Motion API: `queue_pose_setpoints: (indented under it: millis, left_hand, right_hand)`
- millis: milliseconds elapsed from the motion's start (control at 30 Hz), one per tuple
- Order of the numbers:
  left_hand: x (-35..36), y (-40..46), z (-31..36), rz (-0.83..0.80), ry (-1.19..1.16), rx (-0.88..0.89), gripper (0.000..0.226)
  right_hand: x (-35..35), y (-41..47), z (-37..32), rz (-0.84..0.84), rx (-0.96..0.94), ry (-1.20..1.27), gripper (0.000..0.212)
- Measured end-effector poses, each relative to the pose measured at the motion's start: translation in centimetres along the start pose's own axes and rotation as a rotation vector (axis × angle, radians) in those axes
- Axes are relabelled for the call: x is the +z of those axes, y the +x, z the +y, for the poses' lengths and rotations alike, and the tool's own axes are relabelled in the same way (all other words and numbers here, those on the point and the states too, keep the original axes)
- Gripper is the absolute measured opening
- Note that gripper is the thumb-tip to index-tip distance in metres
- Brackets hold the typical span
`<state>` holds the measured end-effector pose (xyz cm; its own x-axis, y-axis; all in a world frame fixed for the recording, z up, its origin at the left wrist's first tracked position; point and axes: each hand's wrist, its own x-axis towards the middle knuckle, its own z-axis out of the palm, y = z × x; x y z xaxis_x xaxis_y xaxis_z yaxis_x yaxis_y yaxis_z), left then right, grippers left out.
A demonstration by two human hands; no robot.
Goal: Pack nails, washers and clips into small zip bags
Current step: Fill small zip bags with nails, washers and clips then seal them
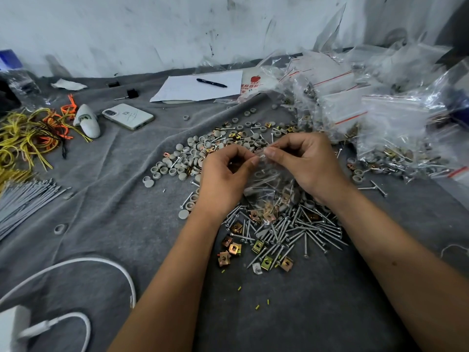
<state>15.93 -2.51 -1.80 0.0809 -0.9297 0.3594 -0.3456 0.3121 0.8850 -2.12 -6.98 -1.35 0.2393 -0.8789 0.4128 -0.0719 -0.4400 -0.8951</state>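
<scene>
A small clear zip bag (269,189) hangs between my hands with screws, grey washers and brass clips inside. My left hand (223,174) pinches its top edge on the left, and my right hand (304,161) pinches the same edge on the right. Below the bag lies a heap of silver nails (299,229) on the grey cloth. Brass clips (233,247) are scattered at the heap's near left. Grey round washers (187,158) spread out behind my left hand.
Filled and empty zip bags (380,118) pile up at the right. A phone (128,116), a notepad with a pen (212,83), yellow and orange ties (30,133), grey cable ties (22,199) and a white charger cable (76,265) lie on the left.
</scene>
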Motion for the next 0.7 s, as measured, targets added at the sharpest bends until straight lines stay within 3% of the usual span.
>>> queue_pose_setpoints:
  millis: [333, 700]
  left_hand:
    - [0.03, 0.04, -0.26, 0.042, -0.003, 0.013, 0.004]
    - [0.15, -0.05, -0.17, 0.059, 0.072, 0.110, 0.005]
  right_hand:
    - [-0.27, 0.05, -0.04, -0.014, -0.069, -0.064, 0.016]
    - [-0.12, -0.06, -0.04, -0.057, -0.122, -0.165, 0.010]
